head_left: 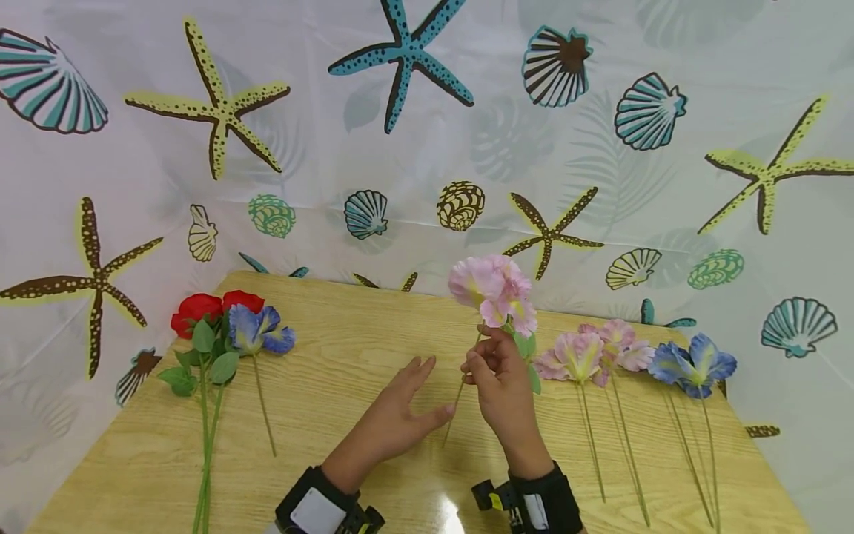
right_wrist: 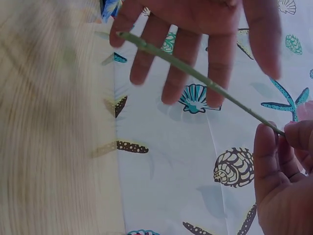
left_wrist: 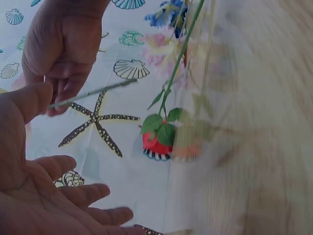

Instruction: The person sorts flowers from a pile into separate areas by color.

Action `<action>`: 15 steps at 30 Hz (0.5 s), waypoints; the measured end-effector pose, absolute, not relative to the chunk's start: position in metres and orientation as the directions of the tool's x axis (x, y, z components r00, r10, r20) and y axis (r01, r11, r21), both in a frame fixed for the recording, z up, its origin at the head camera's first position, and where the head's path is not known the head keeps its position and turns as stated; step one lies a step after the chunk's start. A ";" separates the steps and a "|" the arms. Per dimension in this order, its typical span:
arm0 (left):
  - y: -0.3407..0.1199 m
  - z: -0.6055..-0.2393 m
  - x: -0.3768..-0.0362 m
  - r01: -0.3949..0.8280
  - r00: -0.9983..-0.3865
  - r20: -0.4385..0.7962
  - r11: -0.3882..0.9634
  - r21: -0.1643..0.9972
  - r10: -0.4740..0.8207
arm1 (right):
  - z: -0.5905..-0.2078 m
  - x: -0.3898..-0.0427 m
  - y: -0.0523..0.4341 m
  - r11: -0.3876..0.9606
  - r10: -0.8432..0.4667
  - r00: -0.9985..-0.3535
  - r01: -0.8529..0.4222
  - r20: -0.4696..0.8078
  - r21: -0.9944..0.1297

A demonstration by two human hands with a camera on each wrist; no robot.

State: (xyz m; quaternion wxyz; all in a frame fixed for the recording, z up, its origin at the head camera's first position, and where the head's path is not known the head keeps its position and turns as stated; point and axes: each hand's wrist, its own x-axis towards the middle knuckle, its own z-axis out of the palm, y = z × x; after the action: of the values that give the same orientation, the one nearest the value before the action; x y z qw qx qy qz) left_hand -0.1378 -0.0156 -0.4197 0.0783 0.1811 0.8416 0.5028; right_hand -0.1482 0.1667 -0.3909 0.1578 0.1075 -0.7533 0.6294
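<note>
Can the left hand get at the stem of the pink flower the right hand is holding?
Probably yes. The left hand is open beside the stem, which hangs free below the right hand with nothing between them.

Bright, even light from above – a glare patch sits on the worktop [head_left: 445,512] near edge. Both wrist views blur the wood; head view bends at its edges.

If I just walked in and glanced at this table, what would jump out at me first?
Probably the pink flower held up over the middle of the wooden table, its stem pinched by the right hand while the left hand waits open beside it. Next, red roses at the left and the seashell backdrop behind.
</note>
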 end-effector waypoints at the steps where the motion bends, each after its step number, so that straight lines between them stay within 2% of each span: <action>1: -0.017 -0.420 -0.138 0.236 -0.926 0.058 0.456 0.858 0.372 | -0.390 -0.148 0.167 0.188 0.039 -0.926 -0.362 0.375 -0.913; 4: -0.020 -0.421 -0.137 0.286 -0.940 0.110 0.574 0.767 0.321 | -0.389 -0.149 0.170 0.199 0.046 -0.927 -0.358 0.373 -0.912; 9: -0.023 -0.420 -0.135 0.343 -0.936 0.269 0.762 0.549 0.228 | -0.389 -0.149 0.175 0.226 0.069 -0.941 -0.309 0.332 -0.924; 15: -0.028 -0.421 -0.138 0.328 -0.922 0.340 0.838 0.436 0.184 | -0.393 -0.155 0.192 0.279 0.119 -0.940 -0.278 0.320 -0.919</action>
State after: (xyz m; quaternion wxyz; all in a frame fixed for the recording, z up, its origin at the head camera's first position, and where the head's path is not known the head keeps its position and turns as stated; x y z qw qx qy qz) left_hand -0.1379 -0.0285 -0.4209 -0.1437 0.1350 0.9478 0.2507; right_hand -0.1549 0.1922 -0.3930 0.1659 0.0506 -0.7823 0.5983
